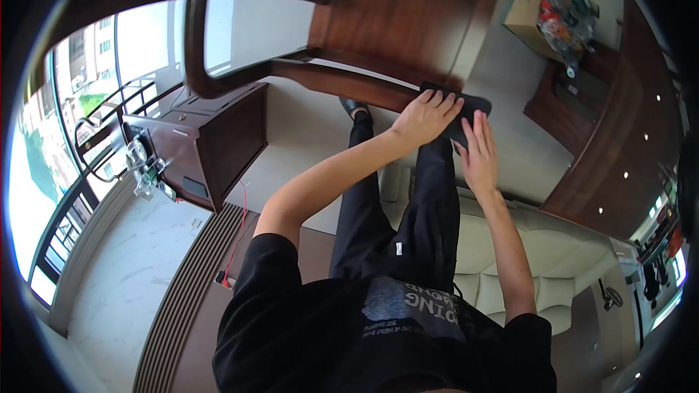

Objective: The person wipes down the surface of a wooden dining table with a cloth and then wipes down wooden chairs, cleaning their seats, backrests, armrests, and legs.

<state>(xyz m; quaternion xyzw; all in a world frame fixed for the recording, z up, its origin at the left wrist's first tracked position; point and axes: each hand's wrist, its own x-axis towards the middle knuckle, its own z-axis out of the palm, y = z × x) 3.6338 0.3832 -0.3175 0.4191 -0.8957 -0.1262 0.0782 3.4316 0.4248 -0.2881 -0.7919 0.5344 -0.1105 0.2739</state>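
A flat black object (477, 107) lies at the end of a dark wooden rail, above my right knee; what it is cannot be made out. My left hand (429, 116) rests on its left part, palm down, with the fingers slightly apart and a little bent. Against its lower right part lies my right hand (478, 153), fingers stretched upward and the thumb apart. The underside of the object is hidden.
A wooden chair frame (349, 81) and brown wooden surface (393, 18) are ahead. A cardboard box (526, 14) with plastic bottles stands at upper right. At left is a dark cabinet (233, 142); a cream sofa (524, 247) is at lower right. A red cable (237, 247) runs lower left.
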